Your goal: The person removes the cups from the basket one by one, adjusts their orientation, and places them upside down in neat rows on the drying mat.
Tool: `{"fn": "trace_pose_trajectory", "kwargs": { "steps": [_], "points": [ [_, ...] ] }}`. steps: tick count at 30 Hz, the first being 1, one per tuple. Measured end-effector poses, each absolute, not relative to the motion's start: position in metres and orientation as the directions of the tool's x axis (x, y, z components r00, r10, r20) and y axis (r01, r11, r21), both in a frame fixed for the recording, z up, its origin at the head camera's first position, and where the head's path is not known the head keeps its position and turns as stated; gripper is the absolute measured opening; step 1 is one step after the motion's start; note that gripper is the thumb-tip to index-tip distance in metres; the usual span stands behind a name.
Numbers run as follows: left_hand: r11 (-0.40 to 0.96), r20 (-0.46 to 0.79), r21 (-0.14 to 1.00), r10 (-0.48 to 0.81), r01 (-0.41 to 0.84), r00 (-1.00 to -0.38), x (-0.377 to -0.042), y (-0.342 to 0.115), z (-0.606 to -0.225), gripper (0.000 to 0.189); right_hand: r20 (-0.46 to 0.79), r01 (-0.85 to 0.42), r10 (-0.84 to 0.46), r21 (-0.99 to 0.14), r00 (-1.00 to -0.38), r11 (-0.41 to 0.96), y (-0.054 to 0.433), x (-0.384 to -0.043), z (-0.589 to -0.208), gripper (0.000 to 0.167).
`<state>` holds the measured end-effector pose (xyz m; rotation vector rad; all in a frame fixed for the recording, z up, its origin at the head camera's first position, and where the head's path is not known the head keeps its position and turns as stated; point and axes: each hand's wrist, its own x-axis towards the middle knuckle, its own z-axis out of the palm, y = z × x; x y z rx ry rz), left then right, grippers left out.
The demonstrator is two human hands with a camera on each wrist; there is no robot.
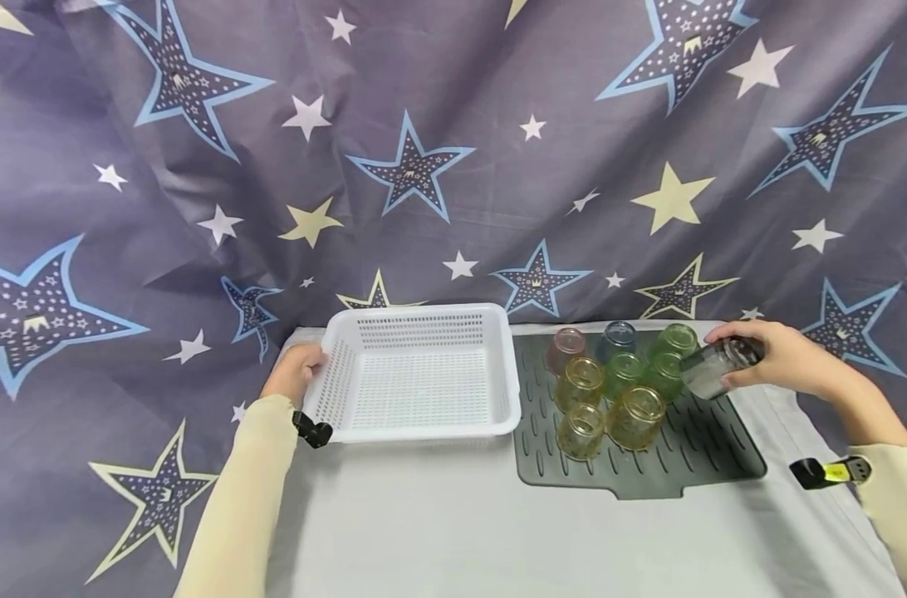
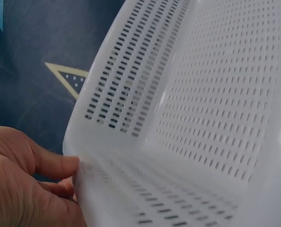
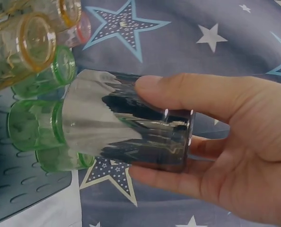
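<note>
My left hand [image 1: 295, 371] is at the left end of a white perforated plastic basket [image 1: 424, 430]. In the left wrist view the thumb lies on the basket's rim and the other fingers are partly hidden beneath it. Over the right side of a dark grey drying mat [image 1: 693, 473], my right hand [image 1: 786, 357] grips a smoky grey glass [image 3: 131, 120], held tilted in the air with the thumb on one side and fingers on the other. Green glasses [image 1: 624, 374] stand closest to it. Amber glasses [image 1: 636, 418] are nearer the front of the mat.
A pink glass [image 1: 567, 349] and a blue glass [image 1: 618, 339] stand at the back of the mat. Basket and mat lie side by side on a white-covered table [image 1: 453, 523]. Behind them hangs a dark curtain [image 1: 483, 149] with stars.
</note>
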<state>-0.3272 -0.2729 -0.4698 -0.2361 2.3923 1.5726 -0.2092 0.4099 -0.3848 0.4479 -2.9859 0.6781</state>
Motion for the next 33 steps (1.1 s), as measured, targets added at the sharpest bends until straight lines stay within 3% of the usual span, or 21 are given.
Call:
{"fn": "trace_pose_trajectory", "kwargs": {
  "steps": [3, 7, 10, 19, 27, 33],
  "points": [
    [0.358, -0.368, 0.863, -0.036, -0.355, -0.929, -0.333, -0.28, -0.472, 0.032, 0.069, -0.299, -0.298, -0.4, -0.952, 0.866, 0.409, -0.214, -0.387, 0.056],
    [0.31, -0.547, 0.771, -0.126, -0.557, -0.828, -0.355, -0.287, -0.474, 0.044, 0.023, -0.311, -0.329, -0.39, -0.944, 0.867, 0.409, -0.218, -0.39, 0.058],
    [0.309, -0.603, 0.725, -0.146, -0.615, -0.784, -0.367, -0.29, -0.475, 0.047, -0.006, -0.305, -0.332, -0.378, -0.943, 0.874, 0.408, -0.221, -0.395, 0.059],
    [0.386, -0.561, 0.69, -0.25, -0.613, -0.789, -0.378, -0.286, -0.479, 0.045, -0.112, -0.248, -0.322, -0.426, -0.94, 0.87, 0.406, -0.225, -0.415, 0.059],
    [0.52, -0.549, 0.613, -0.261, -0.595, -0.794, -0.381, -0.277, -0.484, 0.052, -0.026, -0.324, -0.37, -0.429, -0.929, 0.843, 0.408, -0.227, -0.438, 0.057],
    [0.519, -0.54, 0.608, -0.284, -0.601, -0.792, -0.382, -0.277, -0.487, 0.04, -0.047, -0.307, -0.353, -0.399, -0.934, 0.864, 0.405, -0.232, -0.448, 0.059]
  ]
}}
